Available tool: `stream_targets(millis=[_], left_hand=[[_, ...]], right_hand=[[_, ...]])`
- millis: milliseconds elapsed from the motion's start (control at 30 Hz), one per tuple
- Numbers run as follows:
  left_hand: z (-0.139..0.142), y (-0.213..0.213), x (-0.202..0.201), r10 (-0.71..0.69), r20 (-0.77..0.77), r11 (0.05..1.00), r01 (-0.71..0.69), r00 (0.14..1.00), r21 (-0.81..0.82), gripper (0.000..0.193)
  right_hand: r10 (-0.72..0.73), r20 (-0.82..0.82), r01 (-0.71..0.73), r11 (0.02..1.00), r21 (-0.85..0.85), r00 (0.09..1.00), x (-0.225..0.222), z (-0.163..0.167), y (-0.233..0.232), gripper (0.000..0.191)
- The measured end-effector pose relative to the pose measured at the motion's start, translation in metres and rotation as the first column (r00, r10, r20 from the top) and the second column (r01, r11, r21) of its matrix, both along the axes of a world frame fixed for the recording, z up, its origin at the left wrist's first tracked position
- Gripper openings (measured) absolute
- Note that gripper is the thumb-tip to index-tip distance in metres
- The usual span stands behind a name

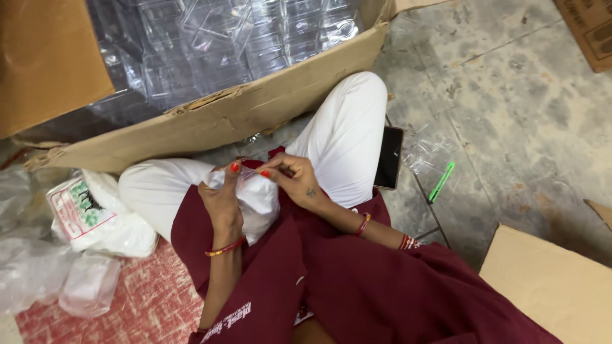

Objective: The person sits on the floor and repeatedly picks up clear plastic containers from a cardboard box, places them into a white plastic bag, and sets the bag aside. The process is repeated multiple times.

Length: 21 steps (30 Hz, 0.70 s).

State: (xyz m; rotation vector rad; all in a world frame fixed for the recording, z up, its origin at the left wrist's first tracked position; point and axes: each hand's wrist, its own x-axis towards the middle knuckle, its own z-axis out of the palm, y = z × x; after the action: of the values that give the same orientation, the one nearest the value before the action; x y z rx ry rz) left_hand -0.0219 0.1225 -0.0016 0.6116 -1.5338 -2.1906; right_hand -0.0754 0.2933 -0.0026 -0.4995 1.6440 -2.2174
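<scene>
I sit cross-legged on the floor in white trousers and a dark red top. My left hand point(221, 194) and my right hand point(293, 178) meet over my lap and pinch the top of a small clear plastic bag point(258, 197) with white contents. Fingertips of both hands grip its upper edge. Red bangles sit on both wrists.
A large torn cardboard box point(255, 105) full of clear plastic containers point(223, 44) stands just ahead. A black phone point(389, 157) and a green pen point(441, 181) lie on the concrete floor at right. White printed bags point(95, 213) lie at left on a red mat. Another cardboard box point(554, 286) sits at the lower right.
</scene>
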Motion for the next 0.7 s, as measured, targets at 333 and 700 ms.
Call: stream_targets(millis=[333,700], left_hand=[[-0.007,-0.003,-0.001,-0.244,0.091,0.885,0.183,0.966,0.428,0.035],[0.064,-0.068,-0.099,-0.333,-0.084,0.943,0.334,0.939,-0.008,0.019]], right_hand=[[0.030,0.166,0.037,0.921,-0.387,0.986,-0.013,-0.025,0.001,0.017],[-0.035,0.027,0.043,0.921,-0.388,0.999,-0.153,0.055,0.003,0.063]])
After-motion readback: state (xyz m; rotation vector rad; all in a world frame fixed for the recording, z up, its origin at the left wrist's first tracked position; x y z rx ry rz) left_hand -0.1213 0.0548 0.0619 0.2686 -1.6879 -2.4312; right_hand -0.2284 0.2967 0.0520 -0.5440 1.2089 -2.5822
